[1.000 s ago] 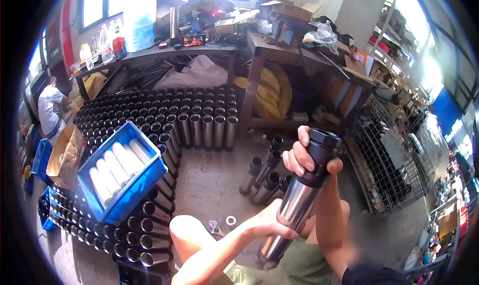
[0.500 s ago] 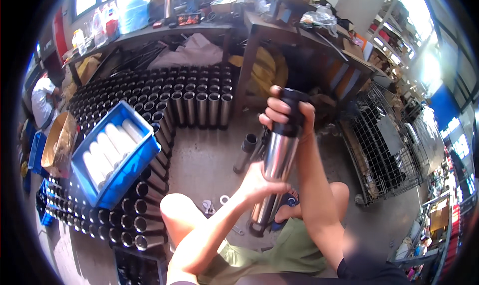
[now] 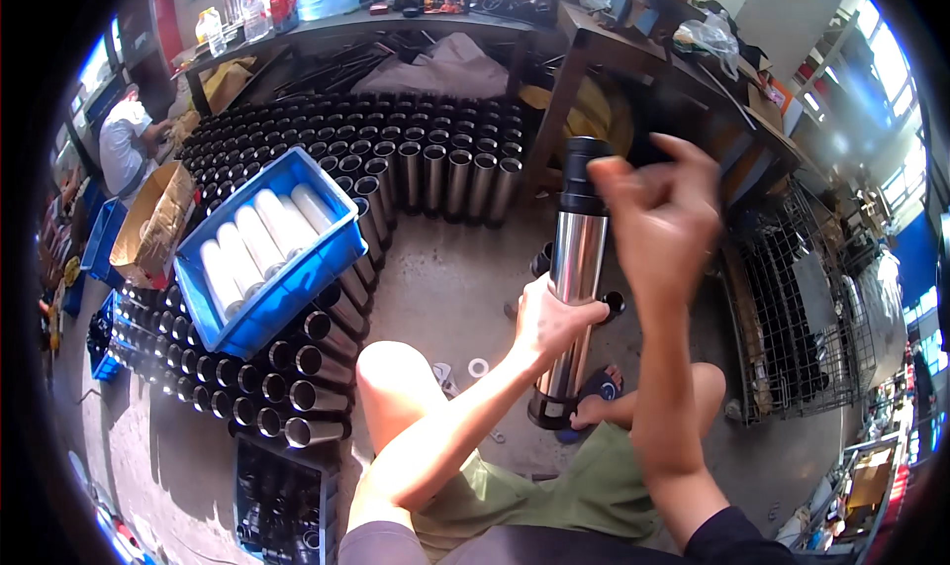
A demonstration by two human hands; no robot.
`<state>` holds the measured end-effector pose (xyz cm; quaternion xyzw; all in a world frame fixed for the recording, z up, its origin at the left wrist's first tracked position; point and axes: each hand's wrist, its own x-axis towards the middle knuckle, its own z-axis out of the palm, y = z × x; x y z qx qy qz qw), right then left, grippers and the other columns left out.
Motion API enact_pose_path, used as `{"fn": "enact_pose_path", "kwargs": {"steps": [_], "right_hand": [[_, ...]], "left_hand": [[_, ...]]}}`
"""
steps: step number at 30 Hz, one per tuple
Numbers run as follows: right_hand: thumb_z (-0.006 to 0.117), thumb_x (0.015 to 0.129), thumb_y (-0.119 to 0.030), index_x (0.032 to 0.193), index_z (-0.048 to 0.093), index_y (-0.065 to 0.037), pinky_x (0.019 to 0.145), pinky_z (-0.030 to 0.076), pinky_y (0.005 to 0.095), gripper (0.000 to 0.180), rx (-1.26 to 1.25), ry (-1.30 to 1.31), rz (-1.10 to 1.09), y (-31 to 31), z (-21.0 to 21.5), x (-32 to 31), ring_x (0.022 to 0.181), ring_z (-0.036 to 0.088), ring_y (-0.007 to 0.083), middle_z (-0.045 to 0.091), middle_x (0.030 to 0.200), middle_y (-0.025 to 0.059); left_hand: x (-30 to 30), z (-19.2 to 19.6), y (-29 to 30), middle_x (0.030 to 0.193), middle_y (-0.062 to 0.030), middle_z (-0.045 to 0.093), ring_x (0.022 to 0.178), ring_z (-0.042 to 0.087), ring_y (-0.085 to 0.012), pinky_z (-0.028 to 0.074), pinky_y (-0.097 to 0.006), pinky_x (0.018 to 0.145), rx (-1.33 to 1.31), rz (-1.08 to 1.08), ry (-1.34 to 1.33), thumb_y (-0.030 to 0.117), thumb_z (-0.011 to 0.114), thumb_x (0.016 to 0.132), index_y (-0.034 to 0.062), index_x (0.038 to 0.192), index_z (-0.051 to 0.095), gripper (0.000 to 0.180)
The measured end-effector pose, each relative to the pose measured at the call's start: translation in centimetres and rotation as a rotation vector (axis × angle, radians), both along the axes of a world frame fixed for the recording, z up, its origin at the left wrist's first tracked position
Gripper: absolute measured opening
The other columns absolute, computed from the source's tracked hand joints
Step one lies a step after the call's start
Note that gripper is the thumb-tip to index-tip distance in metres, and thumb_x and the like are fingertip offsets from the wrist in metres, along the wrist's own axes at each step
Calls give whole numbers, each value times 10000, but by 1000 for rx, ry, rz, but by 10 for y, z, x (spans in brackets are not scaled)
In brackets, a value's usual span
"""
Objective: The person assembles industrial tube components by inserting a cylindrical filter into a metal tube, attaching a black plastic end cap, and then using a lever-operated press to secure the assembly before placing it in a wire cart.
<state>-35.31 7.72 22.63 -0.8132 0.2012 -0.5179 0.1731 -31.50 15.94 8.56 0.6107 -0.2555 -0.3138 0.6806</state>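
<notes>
- In the head view, the left hand is wrapped around the middle of a shiny steel cylinder, its thumb pressed across the front.
- The right hand is raised beside the cylinder's upper end, blurred, its fingers curled and spread apart; whether its thumb touches the black cap cannot be told.
- The cylinder stands nearly upright between the person's knees, tilted slightly, the cap at its top and a black ring around its lower end.
- Near that lower end is a foot in a dark sandal; left of it on the floor lie a wrench and a white ring.
- To the left, a tilted blue crate holds white cylinders, with rows of open-topped metal tubes around it.
- A cardboard box is just beyond the crate's left side; a bin of black parts sits at the lower left.
- Behind the tubes runs a cluttered desk; a wire cage is on the right.
- Far left, a person in a white top bends forward.
</notes>
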Motion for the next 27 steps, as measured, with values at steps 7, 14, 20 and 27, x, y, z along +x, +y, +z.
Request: {"fn": "enact_pose_path", "kwargs": {"steps": [7, 14, 20, 27], "right_hand": [[747, 914, -416, 1370, 495, 9, 891, 517, 327, 673, 753, -142, 833, -39, -10, 6, 964, 602, 174, 582, 1051, 50], [745, 878, -613, 1311, 482, 22, 797, 426, 240, 812, 318, -271, 270, 11, -10, -7, 649, 438, 52, 449, 789, -59], [844, 814, -519, 1454, 378, 10, 879, 479, 323, 952, 778, -362, 1235, -40, -29, -9, 899, 596, 168, 582, 966, 72], [856, 808, -510, 1324, 514, 28, 777, 491, 284, 820, -17, 254, -150, -15, -28, -23, 662, 551, 106, 516, 740, -28]], "left_hand": [[-11, 29, 17, 847, -79, 697, 813, 654, -146, 540, -345, 814, -195, -257, 3, 265, 878, 683, -29, 1030, 683, 495], [4, 2, 5, 832, -64, 723, 738, 668, -139, 551, -334, 711, 101, 81, -30, 208, 830, 728, -19, 943, 694, 341], [-20, 30, 23, 854, -72, 713, 780, 677, -150, 563, -338, 790, -148, -291, -133, 193, 886, 674, -2, 1048, 667, 475], [-5, -1, -4, 887, -142, 748, 818, 734, -242, 576, -376, 798, 353, 94, -243, 261, 857, 659, -10, 981, 681, 457]]}}
